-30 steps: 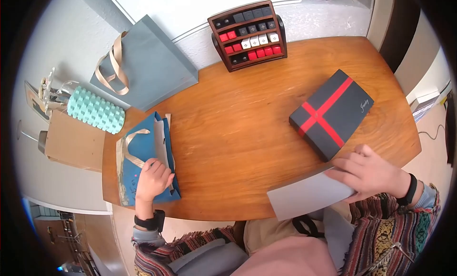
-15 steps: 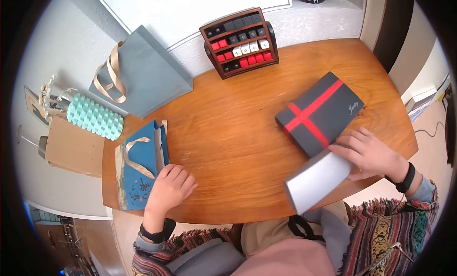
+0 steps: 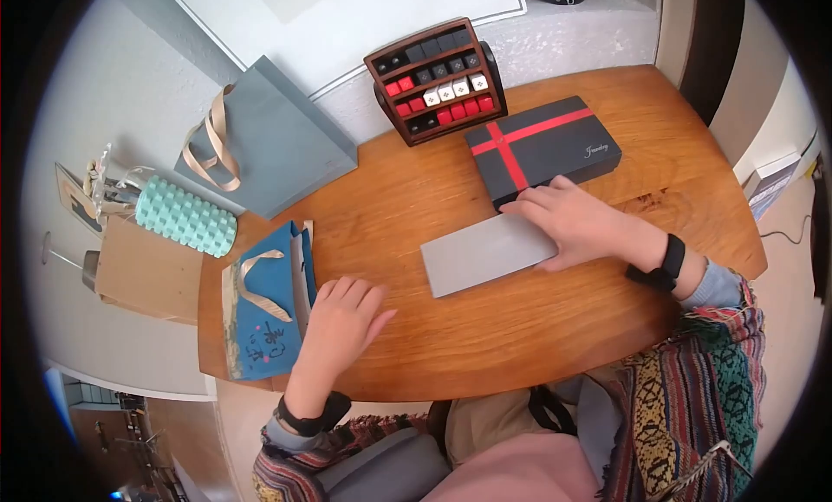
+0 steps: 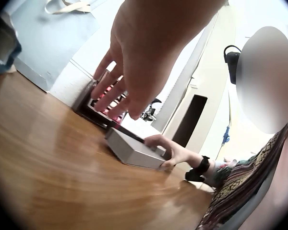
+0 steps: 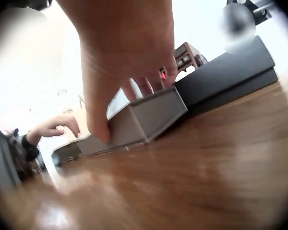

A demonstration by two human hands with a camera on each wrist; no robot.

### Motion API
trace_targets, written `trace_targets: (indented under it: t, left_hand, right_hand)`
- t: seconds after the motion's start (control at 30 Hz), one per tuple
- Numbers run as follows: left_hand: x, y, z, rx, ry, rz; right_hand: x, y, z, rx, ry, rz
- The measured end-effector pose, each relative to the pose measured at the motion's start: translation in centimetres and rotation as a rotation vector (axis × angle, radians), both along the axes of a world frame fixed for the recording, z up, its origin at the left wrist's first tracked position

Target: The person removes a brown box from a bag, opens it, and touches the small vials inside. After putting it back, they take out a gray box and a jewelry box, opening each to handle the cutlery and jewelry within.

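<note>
My right hand [image 3: 585, 225] grips the right end of a long grey box [image 3: 472, 255], with the thumb on its near side and the fingers over the far side. In the right wrist view the grey box [image 5: 161, 112] sits low at the wooden tabletop, its corner close by the black box [image 5: 230, 72]. That black gift box [image 3: 563, 160], crossed by red ribbon, lies just behind the right hand. My left hand [image 3: 342, 320] hovers with loose fingers beside a blue paper bag [image 3: 260, 303] and holds nothing. The left wrist view shows its fingers [image 4: 113, 93] extended.
At the back stands a wooden rack [image 3: 438, 82] of red, white and black cubes. A large grey-blue paper bag [image 3: 277, 147] is at the back left, near a mint foam roller [image 3: 186, 216] and a cardboard box [image 3: 147, 268]. The table's front edge [image 3: 416, 396] runs close to the body.
My right hand has brought the grey box from the front right edge leftward and farther onto the table. The black box has shifted back and turned. My left hand has moved right, off the blue bag.
</note>
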State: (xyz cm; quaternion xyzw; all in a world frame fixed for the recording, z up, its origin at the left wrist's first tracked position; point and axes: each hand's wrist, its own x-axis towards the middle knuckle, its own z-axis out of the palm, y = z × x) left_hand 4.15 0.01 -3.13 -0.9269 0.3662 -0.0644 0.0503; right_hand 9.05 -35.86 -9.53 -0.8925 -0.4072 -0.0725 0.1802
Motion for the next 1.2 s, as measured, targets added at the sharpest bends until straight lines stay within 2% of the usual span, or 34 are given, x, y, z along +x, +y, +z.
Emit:
trace_targets:
  t: [0.03, 0.13, 0.23, 0.33, 0.43, 0.53, 0.63, 0.73, 0.83, 0.93, 1.03, 1.13, 1.2]
  left_hand:
    - [0.2, -0.7, -0.2, -0.043, 0.054, 0.077]
    - [1.3, -2.6, -0.9, -0.123, 0.18, 0.106]
    - [3.9, -3.6, -1.4, -0.09, 0.581, 0.263]
    - [5.7, -3.4, -2.5, -0.201, 0.647, 0.256]
    - [6.7, -2.8, -3.2, -0.385, 0.788, 0.343]
    - [7.3, -2.0, -5.0, -0.583, 0.834, 0.34]
    - [7.9, -1.6, -5.4, -0.55, 0.844, 0.338]
    - [7.8, -0.8, -6.6, -0.684, 0.946, 0.397]
    - [7.6, -0.7, -6.7, -0.733, 0.992, 0.397]
    - [7.6, -1.5, -6.0, -0.714, 1.068, 0.55]
    - [7.8, -0.9, -5.6, -0.725, 1.222, 0.436]
    - [7.5, 0.3, -4.6, -0.855, 1.411, 0.262]
    - [7.3, 1.4, -5.0, -1.026, 1.473, 0.134]
  right_hand:
    - [0.1, 0.7, -0.3, 0.036, 0.023, 0.009]
    - [0.0, 1.6, -0.1, 0.096, 0.149, -0.061]
    - [0.1, 0.7, 0.3, 0.443, 0.449, -0.054]
    - [-0.3, -1.5, 1.1, 0.577, 0.583, -0.209]
    - [-0.8, -3.5, 0.7, 0.527, 0.775, -0.349]
    - [-1.0, -4.0, -1.5, 0.721, 1.077, -0.291]
    - [-1.3, -2.6, -2.7, 0.861, 1.143, -0.333]
    - [-1.5, -1.6, -2.3, 0.986, 1.184, -0.436]
    - [-1.5, -1.2, -2.3, 0.982, 1.169, -0.483]
    - [-1.6, -1.1, -1.9, 0.95, 1.201, -0.492]
    - [-1.7, -1.2, -2.5, 0.957, 1.201, -0.472]
    - [-1.7, -1.3, -2.9, 0.982, 1.183, -0.424]
    - [-1.7, -1.3, -3.6, 0.981, 1.154, -0.394]
